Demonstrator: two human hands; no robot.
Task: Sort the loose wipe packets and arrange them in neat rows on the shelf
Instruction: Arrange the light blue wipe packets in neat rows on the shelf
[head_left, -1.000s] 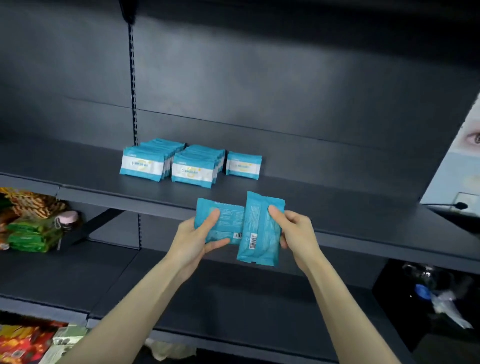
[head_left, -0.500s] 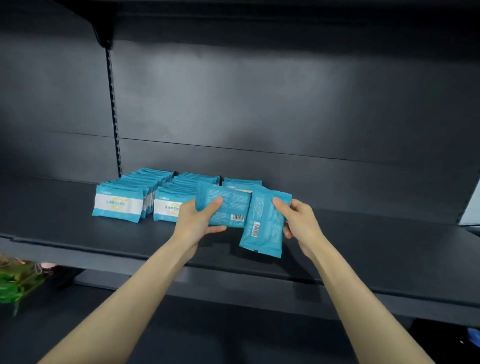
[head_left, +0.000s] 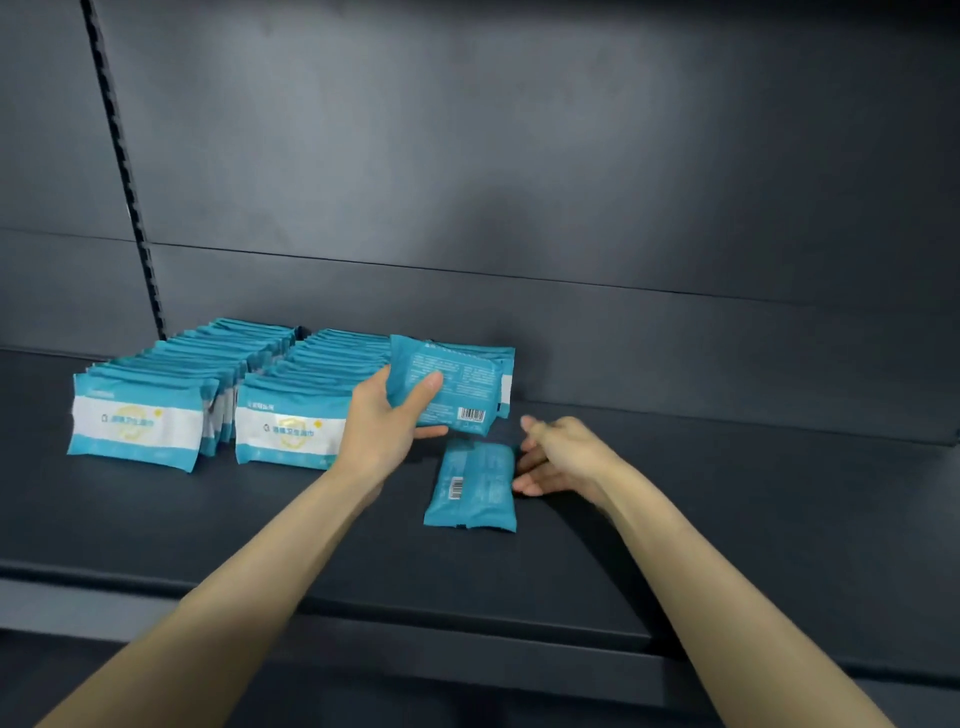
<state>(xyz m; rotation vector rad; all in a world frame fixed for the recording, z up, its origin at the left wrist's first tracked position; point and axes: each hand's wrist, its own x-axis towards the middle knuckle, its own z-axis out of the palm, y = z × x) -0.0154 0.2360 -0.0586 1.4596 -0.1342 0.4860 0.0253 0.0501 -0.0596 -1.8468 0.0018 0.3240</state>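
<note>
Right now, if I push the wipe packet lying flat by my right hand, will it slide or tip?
The flat packet lies low on the smooth shelf, so it would probably slide, not tip or roll. The puffed middle and crimped ends suggest a soft pouch, likely sagging if lifted by one end.

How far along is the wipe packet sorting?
Done: left row and second row stand on the shelf; a third row is started. In hand: left hand grips one packet. Left: a flat packet lies beside the open right hand, not yet in a row.
</note>
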